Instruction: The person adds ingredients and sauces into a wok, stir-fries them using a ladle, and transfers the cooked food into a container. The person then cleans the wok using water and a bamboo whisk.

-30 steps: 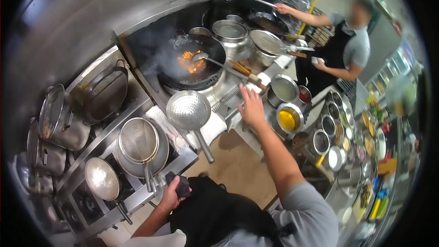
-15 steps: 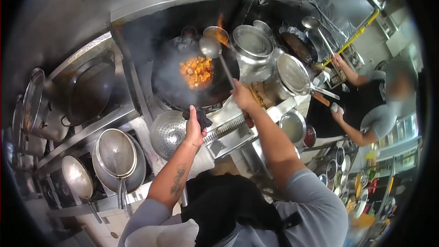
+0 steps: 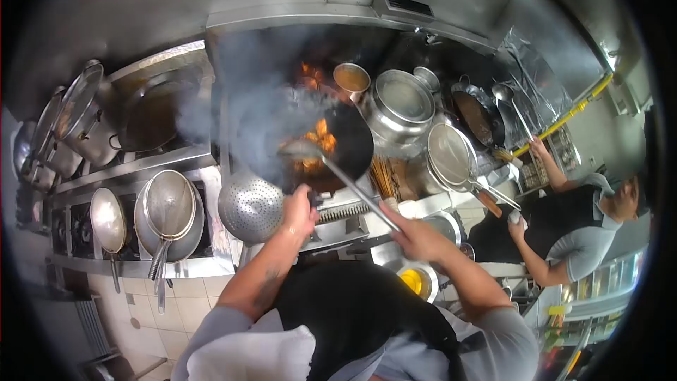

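Right hand (image 3: 417, 240) closed around its handle, the person works a long metal ladle (image 3: 356, 191) that slants away to the left, its blurred head among the food in a large dark wok (image 3: 355, 138). Left hand (image 3: 300, 213) is at the wok's near edge, fingers curled over a dark cloth (image 3: 315, 199) that it mostly hides; whether the cloth touches the rim cannot be told.

Pieces of orange-brown food (image 3: 323, 140) lie inside the wok, on both sides of the ladle's head, and grey smoke (image 3: 257, 102) veils much of its left half. Orange flames (image 3: 309, 76) show just behind it.

A perforated strainer (image 3: 250, 208) lies just left of the left hand. To the right of the wok stand a wide metal pot (image 3: 404, 99) and, nearer, a second pot (image 3: 423, 169) with a round strainer (image 3: 449, 152) across its top; thin sticks (image 3: 383, 178) lie between that pot and the wok. A metal bowl (image 3: 432, 281) with yellow contents sits just on the body side of the right hand. Over on the left, a sieve (image 3: 169, 201) rests on a wider pan (image 3: 199, 229). Another person (image 3: 585, 229) holds a second ladle (image 3: 520, 118) at the right.
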`<state>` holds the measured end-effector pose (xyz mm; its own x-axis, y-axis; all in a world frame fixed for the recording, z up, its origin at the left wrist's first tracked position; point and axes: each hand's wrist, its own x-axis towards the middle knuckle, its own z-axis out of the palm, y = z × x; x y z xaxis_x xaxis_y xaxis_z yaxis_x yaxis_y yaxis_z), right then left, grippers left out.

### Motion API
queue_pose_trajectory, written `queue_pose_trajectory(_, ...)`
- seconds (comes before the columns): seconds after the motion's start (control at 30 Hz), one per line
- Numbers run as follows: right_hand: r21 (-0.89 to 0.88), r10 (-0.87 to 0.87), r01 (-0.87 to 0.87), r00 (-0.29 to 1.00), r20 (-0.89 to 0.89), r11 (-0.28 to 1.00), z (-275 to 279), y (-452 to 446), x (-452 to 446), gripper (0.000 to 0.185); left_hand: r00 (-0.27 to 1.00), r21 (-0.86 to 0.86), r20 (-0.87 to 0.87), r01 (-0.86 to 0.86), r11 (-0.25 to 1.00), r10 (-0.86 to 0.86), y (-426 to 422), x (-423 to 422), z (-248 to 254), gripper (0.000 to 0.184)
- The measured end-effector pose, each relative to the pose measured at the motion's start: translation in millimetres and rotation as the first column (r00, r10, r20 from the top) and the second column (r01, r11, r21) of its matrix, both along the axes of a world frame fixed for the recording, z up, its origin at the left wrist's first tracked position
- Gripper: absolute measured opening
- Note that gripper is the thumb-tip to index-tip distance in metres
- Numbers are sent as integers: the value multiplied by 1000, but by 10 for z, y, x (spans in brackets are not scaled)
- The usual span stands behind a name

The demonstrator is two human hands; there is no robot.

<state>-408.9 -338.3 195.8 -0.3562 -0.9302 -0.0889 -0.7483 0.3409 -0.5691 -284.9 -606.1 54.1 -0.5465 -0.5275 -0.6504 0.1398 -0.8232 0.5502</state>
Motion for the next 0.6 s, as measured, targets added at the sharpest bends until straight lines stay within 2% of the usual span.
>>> queue_pose_trajectory(0.03, 165, 31, -46, 995, 96, 985, 202, 105, -15, 80, 998, 28, -51, 49, 998, -48, 90, 163, 110, 15)
queue_pose_trajectory(0.07, 331, 38, -107, 977, 210, 937, 266, 254, -1, 80, 999, 2, 6, 34, 999, -34, 182, 241, 455, 13)
queue_pose_trajectory(0.1, 195, 134, -151, 986, 97, 969, 0, 322, -117, 77, 999, 7, 47, -5, 1000, 5, 129, 162, 376, 14)
queue_pose_trajectory(0.17, 316, -6, -42, 989, 150, 948, -120, 56, -238, 75, 999, 14, -29, 28, 999, -28, -105, -98, -93, 15)
queue_pose_trajectory(0.2, 229, 7, -20, 998, 60, 973, -527, -71, -357, 76, 992, -18, -103, 69, 997, -70, -225, -149, -439, 14)
queue_pose_trajectory(0.23, 141, 7, -2, 999, -33, 990, -935, -189, -437, 77, 992, -28, -95, 84, 996, -86, -125, -89, -421, 14)
queue_pose_trajectory(0.27, 128, -6, 11, 999, -37, 992, -1074, -297, -384, 77, 999, -54, -48, 22, 998, -24, 49, -8, -371, 12)
queue_pose_trajectory(0.3, 152, -76, 94, 990, -117, 984, -1169, -426, -299, 79, 999, -81, -6, -43, 996, 43, 216, 97, -362, 10)
queue_pose_trajectory(0.33, 164, -138, 173, 969, -203, 971, -1185, -504, -281, 80, 1000, -154, -3, -22, 988, 22, 390, 309, -460, 11)
queue_pose_trajectory(0.37, 89, -103, 127, 968, -230, 988, -1066, -431, -231, 83, 1000, -232, 0, -4, 973, 4, 508, 544, -576, 13)
queue_pose_trajectory(0.43, 214, -49, 91, 979, -196, 973, -586, -242, -211, 79, 994, -117, -48, 88, 989, -94, 554, 859, -697, 20)
queue_pose_trajectory(0.47, 208, -53, 96, 978, -203, 973, -406, -134, -264, 79, 994, -123, -55, 91, 988, -98, 491, 744, -476, 20)
queue_pose_trajectory(0.53, 254, 79, -43, 988, -135, 966, -94, 73, -302, 73, 999, -52, 40, 0, 999, 2, 310, 399, 200, 17)
queue_pose_trajectory(0.57, 325, 59, -20, 992, -110, 945, 91, 46, -275, 71, 999, -64, 40, 17, 998, -15, 151, 213, 304, 16)
queue_pose_trajectory(0.6, 293, 70, -34, 991, -112, 956, 16, 7, -351, 71, 998, -24, 60, 13, 1000, -11, -47, 17, 142, 18)
